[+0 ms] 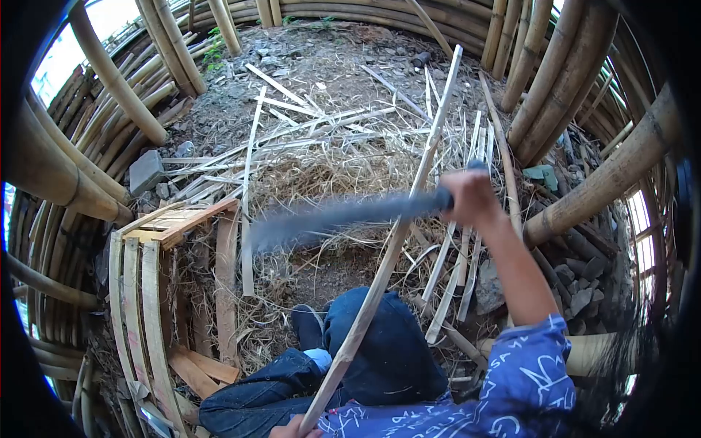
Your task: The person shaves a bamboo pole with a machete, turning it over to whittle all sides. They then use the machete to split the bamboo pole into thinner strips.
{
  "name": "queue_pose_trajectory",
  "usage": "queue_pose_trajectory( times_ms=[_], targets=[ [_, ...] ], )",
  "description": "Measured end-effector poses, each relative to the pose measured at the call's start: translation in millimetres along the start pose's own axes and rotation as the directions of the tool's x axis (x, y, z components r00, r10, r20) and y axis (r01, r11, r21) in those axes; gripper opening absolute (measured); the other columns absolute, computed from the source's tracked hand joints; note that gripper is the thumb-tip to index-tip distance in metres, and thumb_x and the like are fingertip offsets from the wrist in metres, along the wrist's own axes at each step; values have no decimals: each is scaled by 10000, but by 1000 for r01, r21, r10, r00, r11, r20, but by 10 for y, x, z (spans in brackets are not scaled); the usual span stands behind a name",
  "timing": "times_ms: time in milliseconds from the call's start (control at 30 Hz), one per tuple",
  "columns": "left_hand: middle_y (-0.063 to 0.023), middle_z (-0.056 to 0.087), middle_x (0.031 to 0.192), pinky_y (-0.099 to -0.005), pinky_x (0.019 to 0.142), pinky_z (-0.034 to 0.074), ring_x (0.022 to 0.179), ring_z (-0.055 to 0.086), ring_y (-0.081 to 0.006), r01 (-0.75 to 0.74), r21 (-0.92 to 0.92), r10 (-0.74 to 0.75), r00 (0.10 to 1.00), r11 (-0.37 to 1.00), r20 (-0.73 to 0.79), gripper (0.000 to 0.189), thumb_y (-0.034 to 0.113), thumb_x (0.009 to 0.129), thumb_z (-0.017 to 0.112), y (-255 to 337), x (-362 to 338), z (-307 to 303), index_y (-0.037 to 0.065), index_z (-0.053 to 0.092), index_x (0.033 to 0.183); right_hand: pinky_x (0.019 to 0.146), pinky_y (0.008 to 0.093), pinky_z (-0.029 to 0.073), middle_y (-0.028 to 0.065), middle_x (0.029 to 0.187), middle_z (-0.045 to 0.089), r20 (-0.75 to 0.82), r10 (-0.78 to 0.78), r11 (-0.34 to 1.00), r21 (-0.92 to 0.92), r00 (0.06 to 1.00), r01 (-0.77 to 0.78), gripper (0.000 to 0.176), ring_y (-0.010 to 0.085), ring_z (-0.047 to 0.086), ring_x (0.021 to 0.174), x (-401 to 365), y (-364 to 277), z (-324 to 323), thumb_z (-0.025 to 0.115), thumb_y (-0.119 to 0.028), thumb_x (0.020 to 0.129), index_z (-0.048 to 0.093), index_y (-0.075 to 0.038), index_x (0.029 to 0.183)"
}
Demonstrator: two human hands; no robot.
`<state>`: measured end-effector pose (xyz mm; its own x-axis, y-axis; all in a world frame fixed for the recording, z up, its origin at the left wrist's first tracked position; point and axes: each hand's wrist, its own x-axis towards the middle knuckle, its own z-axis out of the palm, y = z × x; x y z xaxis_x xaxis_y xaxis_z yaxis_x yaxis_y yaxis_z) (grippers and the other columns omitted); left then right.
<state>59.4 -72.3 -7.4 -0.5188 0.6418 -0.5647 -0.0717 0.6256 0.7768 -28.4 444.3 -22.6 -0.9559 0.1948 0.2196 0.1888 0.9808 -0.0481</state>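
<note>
My right hand is closed round the dark handle of a long-bladed tool. Its blade points left, blurred by motion, and crosses a long wooden strip in the view; whether they touch I cannot tell. The strip slants from the bottom edge up to the upper right, over my bent knee. At the bottom, my left hand grips the strip's lower end near my shirt.
A slatted wooden crate stands at the left, with a grey block behind it. Shavings and thin strips litter the ground. Bamboo poles lean on both sides, and stones lie at the right.
</note>
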Motion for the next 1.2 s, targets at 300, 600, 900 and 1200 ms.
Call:
queue_pose_trajectory(
  times_ms=[300,600,900,1200],
  targets=[
    [-298,608,923,-506,726,453,884,569,-507,1,-11,-2,999,1000,-38,302,176,936,545,45,22,28,24,488,1190,668,400,556,135,705,675,-70,231,968,-82,970,-236,97,299,686,673,292,-59,80,651,-146,711,636,-78,778],
    [-293,593,839,-503,670,441,795,581,-489,107,-4,-107,994,994,-1,302,131,933,520,86,-137,-66,19,493,1212,684,407,556,162,747,687,10,441,897,-27,897,-441,143,296,695,723,293,390,-31,654,-137,707,689,-61,823],
    [-165,586,754,-418,633,460,653,556,-288,31,-132,-19,996,991,87,357,142,939,530,-291,44,60,-10,481,1259,662,429,551,167,719,674,-173,417,908,46,892,-416,110,346,678,712,-163,290,168,633,-168,761,668,-78,816],
    [-1,519,670,-269,501,405,564,459,-72,417,-504,-324,908,756,265,214,179,887,632,-227,73,12,11,535,977,498,345,500,62,569,599,-189,159,904,422,969,-66,96,213,617,498,-680,-748,474,669,-96,682,574,-97,669]
  ],
)
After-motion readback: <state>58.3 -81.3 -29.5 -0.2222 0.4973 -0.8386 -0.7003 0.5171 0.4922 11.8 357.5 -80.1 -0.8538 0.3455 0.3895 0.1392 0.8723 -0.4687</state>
